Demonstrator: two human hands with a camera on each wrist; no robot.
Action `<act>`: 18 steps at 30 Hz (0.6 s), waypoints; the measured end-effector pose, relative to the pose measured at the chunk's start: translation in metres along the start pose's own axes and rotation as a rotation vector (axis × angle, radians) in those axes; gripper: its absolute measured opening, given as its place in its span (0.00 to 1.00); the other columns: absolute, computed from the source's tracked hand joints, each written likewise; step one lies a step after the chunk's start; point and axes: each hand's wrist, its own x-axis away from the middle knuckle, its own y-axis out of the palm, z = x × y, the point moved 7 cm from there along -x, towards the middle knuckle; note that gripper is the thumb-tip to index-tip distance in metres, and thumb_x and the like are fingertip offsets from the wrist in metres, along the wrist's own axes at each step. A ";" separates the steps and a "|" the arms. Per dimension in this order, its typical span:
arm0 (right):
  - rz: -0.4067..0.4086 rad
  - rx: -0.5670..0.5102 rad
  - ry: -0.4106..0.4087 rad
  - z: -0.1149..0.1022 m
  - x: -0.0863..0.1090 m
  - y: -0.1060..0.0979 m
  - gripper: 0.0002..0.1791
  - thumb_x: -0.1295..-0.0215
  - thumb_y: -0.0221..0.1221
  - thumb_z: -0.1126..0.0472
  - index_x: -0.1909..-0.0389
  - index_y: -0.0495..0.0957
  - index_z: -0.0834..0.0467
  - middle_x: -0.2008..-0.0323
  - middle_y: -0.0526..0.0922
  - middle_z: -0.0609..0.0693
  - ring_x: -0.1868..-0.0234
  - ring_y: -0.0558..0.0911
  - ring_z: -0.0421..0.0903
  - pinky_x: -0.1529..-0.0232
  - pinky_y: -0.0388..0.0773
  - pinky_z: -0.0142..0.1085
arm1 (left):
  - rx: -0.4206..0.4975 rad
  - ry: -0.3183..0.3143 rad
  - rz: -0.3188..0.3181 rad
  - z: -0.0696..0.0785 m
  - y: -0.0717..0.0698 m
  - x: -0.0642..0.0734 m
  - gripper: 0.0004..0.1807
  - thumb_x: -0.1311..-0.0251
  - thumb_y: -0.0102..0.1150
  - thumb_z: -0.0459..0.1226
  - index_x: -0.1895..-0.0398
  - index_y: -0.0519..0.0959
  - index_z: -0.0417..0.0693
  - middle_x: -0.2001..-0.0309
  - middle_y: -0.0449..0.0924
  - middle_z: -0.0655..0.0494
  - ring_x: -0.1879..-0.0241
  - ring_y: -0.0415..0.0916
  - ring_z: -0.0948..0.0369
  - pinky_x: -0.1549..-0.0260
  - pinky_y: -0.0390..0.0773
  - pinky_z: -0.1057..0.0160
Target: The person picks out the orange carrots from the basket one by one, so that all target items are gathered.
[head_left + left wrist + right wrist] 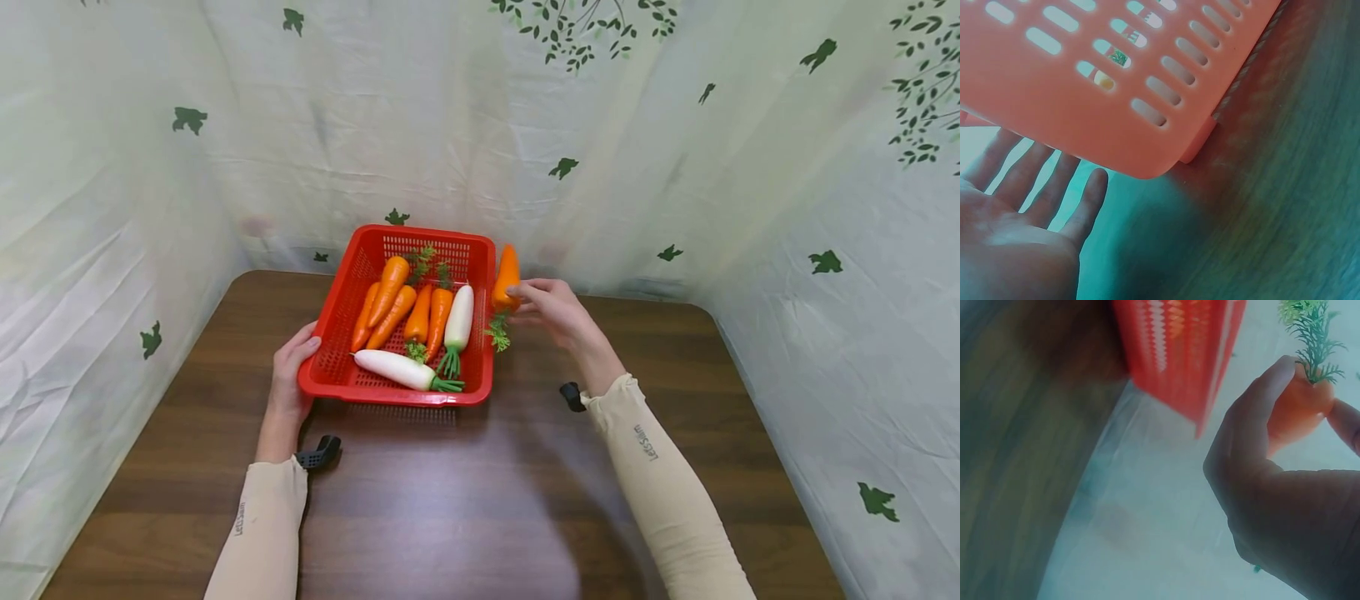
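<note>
Between the thumb and fingers of a person's right hand (558, 312), a leafy-topped carrot (507, 279) is pinched just beside a red basket (397, 396). Left of that grip, five other carrots (392, 317) and two white radishes (393, 368) lie inside the basket, its left rim gripped by the left hand (288, 375).

"LetsSlim" lettering (240, 518) on left sleeve (264, 529), right sleeve (669, 496).

Way free above red basket (397, 397); right rim (487, 375) bars low path inward from held carrot (507, 279).
</note>
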 end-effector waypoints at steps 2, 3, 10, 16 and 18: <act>0.008 0.021 0.006 0.005 0.001 -0.008 0.24 0.25 0.61 0.58 0.37 0.76 0.71 0.52 0.84 0.58 0.49 0.83 0.63 0.49 0.89 0.42 | 0.003 -0.002 -0.003 0.000 0.001 0.000 0.23 0.22 0.47 0.37 0.30 0.74 0.39 0.43 0.82 0.51 0.51 0.82 0.59 0.51 0.87 0.68; 0.010 0.026 0.007 0.008 0.001 -0.011 0.24 0.25 0.61 0.59 0.37 0.76 0.71 0.51 0.84 0.58 0.49 0.84 0.62 0.49 0.89 0.41 | 0.005 -0.003 -0.004 0.000 0.001 0.001 0.23 0.22 0.47 0.37 0.30 0.74 0.39 0.43 0.82 0.51 0.51 0.82 0.59 0.51 0.87 0.68; 0.062 0.045 0.051 0.026 -0.002 -0.032 0.26 0.26 0.61 0.60 0.34 0.73 0.72 0.51 0.82 0.58 0.59 0.84 0.52 0.50 0.89 0.40 | 0.003 -0.005 -0.005 0.002 0.002 0.002 0.23 0.22 0.47 0.37 0.29 0.73 0.40 0.43 0.82 0.52 0.51 0.83 0.59 0.51 0.87 0.68; 0.082 0.059 0.082 0.045 -0.006 -0.047 0.26 0.26 0.61 0.61 0.34 0.73 0.72 0.55 0.84 0.55 0.65 0.84 0.47 0.33 0.79 0.54 | -0.007 0.002 -0.004 0.002 0.003 0.002 0.23 0.22 0.47 0.38 0.29 0.74 0.40 0.43 0.83 0.52 0.52 0.83 0.59 0.51 0.87 0.68; 0.090 0.071 0.087 0.052 -0.007 -0.051 0.25 0.25 0.60 0.61 0.34 0.73 0.72 0.56 0.84 0.55 0.65 0.85 0.46 0.32 0.77 0.57 | -0.015 0.002 -0.008 0.001 0.003 0.002 0.24 0.22 0.47 0.38 0.29 0.74 0.41 0.43 0.83 0.52 0.51 0.83 0.59 0.51 0.87 0.68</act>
